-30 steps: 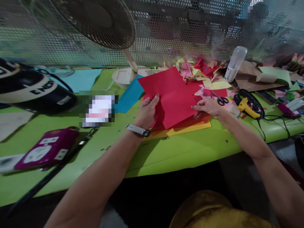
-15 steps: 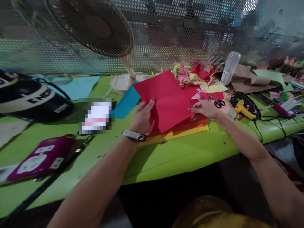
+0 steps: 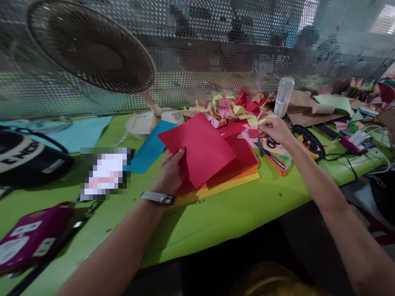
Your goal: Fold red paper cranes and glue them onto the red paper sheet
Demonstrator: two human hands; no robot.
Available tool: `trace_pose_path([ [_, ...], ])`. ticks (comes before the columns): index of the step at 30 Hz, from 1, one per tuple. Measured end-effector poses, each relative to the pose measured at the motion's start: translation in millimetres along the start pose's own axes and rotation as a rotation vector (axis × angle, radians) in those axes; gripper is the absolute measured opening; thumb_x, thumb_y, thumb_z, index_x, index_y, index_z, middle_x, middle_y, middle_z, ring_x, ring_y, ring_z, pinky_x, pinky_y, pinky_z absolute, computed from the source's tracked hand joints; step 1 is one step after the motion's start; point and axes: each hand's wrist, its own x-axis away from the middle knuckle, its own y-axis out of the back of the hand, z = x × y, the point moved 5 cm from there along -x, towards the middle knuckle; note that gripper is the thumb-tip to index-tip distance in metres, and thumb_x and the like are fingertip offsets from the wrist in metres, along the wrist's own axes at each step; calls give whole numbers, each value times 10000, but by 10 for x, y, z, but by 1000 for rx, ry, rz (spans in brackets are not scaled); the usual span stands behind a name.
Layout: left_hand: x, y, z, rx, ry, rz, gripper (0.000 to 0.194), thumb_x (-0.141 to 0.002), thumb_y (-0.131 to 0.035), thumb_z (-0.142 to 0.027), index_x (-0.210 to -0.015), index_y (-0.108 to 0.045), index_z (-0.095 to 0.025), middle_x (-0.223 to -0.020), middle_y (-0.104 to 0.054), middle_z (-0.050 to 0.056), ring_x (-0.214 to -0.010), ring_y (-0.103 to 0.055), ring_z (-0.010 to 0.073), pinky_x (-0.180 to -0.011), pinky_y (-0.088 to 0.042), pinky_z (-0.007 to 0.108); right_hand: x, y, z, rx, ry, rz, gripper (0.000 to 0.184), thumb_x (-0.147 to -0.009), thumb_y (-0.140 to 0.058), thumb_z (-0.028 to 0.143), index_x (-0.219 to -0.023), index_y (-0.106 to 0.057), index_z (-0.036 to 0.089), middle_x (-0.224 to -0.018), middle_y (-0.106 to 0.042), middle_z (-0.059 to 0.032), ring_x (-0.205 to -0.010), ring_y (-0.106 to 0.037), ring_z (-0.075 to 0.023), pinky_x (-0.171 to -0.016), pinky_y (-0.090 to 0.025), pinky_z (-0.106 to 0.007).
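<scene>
My left hand (image 3: 173,170), with a grey watch on its wrist, grips the left side of a red sheet of paper (image 3: 200,150), thumb on top. The sheet is tilted above a stack of red, orange and yellow paper (image 3: 228,183). My right hand (image 3: 274,130) is closed in a pinch to the right of the sheet. Below its fingertips hangs a slim grey metal tool (image 3: 260,147), whose kind I cannot make out. Black-handled scissors (image 3: 273,142) and an orange and black utility knife (image 3: 277,161) lie close by.
A fan (image 3: 92,49) stands at the back left, beside blue paper (image 3: 151,148). Paper scraps (image 3: 228,105) and a clear-topped bottle (image 3: 284,96) are behind. A yellow glue gun (image 3: 308,148), cables, a phone (image 3: 327,131) and a purple power strip (image 3: 31,234) lie around.
My right hand has left the sheet's right edge and moved up and right to the tools. The left hand still holds the red sheet. The camera has turned a little right.
</scene>
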Motion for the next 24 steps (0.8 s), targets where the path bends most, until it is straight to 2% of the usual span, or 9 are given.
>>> trace_pose_path([
  [2, 42, -20, 9, 18, 16, -5, 51, -850, -666, -118, -842, -706, -149, -740, -751, -1, -591, -686, 105, -712, -615, 215, -5, 111, -67, 247, 36, 5, 189, -889, -606, 129, -707, -647, 162, -671, -709, -30, -599, -680, -128, -646, -531, -245],
  [4, 54, -15, 14, 20, 27, -21, 47, -844, -674, -115, -843, -710, -144, -732, -750, -1, -587, -685, 108, -727, -619, 229, 29, 127, -156, 470, 54, 56, 182, -889, -611, 180, -716, -668, 166, -673, -714, -31, -617, -682, -137, -666, -510, -250],
  [7, 21, 5, 34, 30, 26, -31, 48, -829, -691, -129, -863, -721, -145, -747, -760, 10, -612, -700, 129, -735, -630, 258, 70, 67, -273, 753, 59, 44, 233, -907, -614, 342, -760, -690, 178, -764, -743, -73, -756, -706, -195, -722, -501, -292],
  [10, -27, 8, 61, 80, 1, -22, 85, -796, -716, -119, -877, -730, -141, -773, -772, 31, -658, -717, 142, -740, -630, 252, 54, -57, -370, 937, 38, 27, 325, -885, -614, 506, -874, -697, 192, -909, -754, -124, -913, -701, -272, -764, -503, -341],
  [14, -43, -8, 56, 132, -46, -33, 65, -798, -709, -85, -822, -721, -145, -716, -758, 14, -610, -695, 117, -724, -626, 223, 76, -130, -420, 1051, 28, 38, 403, -850, -627, 511, -1065, -655, 171, -1066, -729, -170, -1011, -684, -327, -811, -509, -385],
  [17, -36, -46, 47, 104, -37, -11, 75, -847, -665, -100, -833, -721, -149, -709, -751, 13, -625, -702, 126, -741, -629, 247, 179, -84, -426, 1104, -2, 95, 420, -815, -639, 493, -1088, -645, 173, -1111, -720, -165, -1035, -677, -339, -818, -511, -391],
  [20, -52, -53, 32, 123, -56, -28, 98, -844, -659, -90, -825, -714, -169, -741, -757, 13, -753, -736, 158, -804, -631, 292, 272, -55, -450, 1172, -35, 177, 389, -775, -664, 419, -1080, -664, 178, -1127, -723, -164, -1050, -673, -341, -803, -506, -374],
  [24, -78, -47, 14, 91, -84, -14, 68, -809, -691, -129, -843, -705, -185, -876, -774, 55, -949, -742, 229, -846, -632, 368, 249, -47, -459, 1183, -51, 147, 321, -769, -659, 377, -1006, -707, 166, -1058, -744, -162, -991, -695, -313, -755, -497, -334],
])
